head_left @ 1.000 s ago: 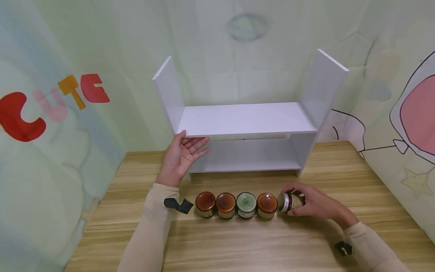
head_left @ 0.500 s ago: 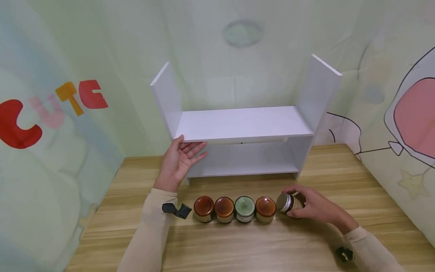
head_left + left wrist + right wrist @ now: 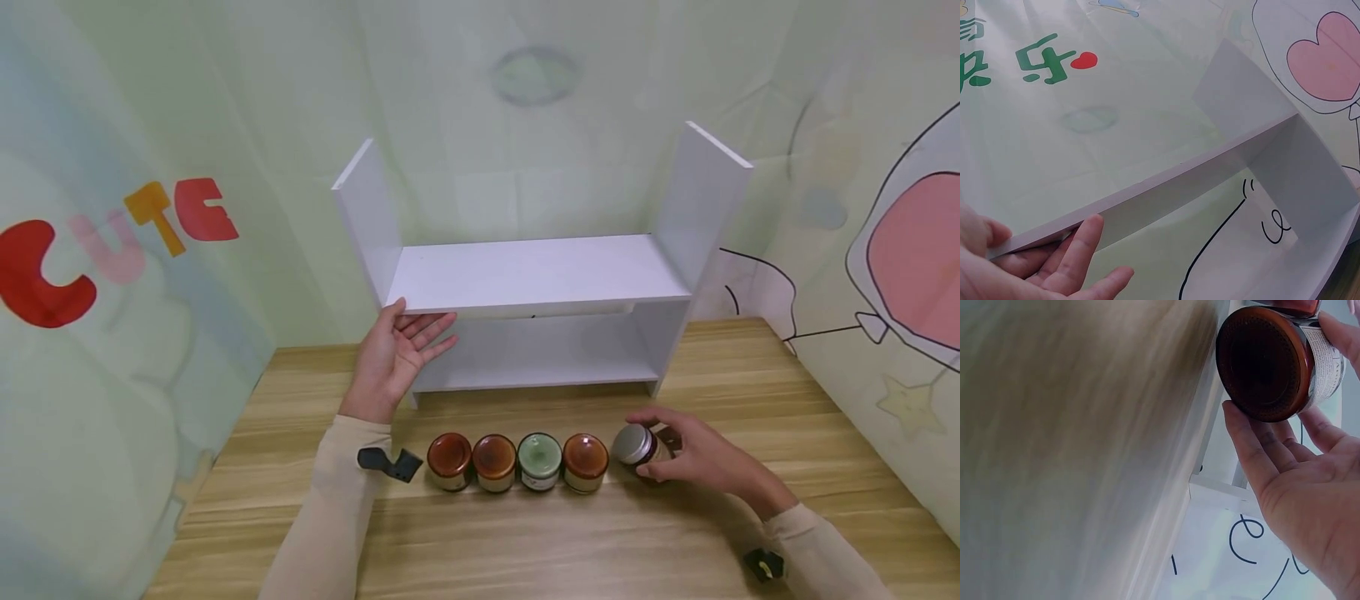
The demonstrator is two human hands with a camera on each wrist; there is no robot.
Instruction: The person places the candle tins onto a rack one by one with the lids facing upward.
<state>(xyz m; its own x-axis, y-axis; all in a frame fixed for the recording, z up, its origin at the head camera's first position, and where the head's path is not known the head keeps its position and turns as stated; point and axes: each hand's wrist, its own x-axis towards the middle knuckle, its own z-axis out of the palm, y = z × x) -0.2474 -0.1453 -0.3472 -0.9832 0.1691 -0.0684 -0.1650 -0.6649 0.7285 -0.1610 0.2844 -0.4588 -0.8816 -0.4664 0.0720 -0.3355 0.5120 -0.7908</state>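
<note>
In the head view my right hand (image 3: 701, 454) grips a small amber glass jar (image 3: 636, 446) at the right end of a row. Its silver lid tilts up and to the left; from the right wrist, the dark amber base (image 3: 1263, 365) and a printed label show. Three amber jars, one of them the nearest jar (image 3: 586, 461), and a pale green jar (image 3: 540, 460) stand in that row, glass ends up. My left hand (image 3: 393, 358) holds the front left edge of a white shelf (image 3: 525, 271), thumb above the board and fingers beneath it.
The two-tier shelf unit stands at the back of the wood-grain table (image 3: 525, 542), behind the jars. Its side panels (image 3: 705, 200) rise above the upper board. A printed cloth backdrop (image 3: 225, 292) hangs behind and at both sides.
The right-hand jar has been tipped so its silver lid now faces more upward, and it sits slightly farther from the row. The left hand keeps its place on the shelf.
</note>
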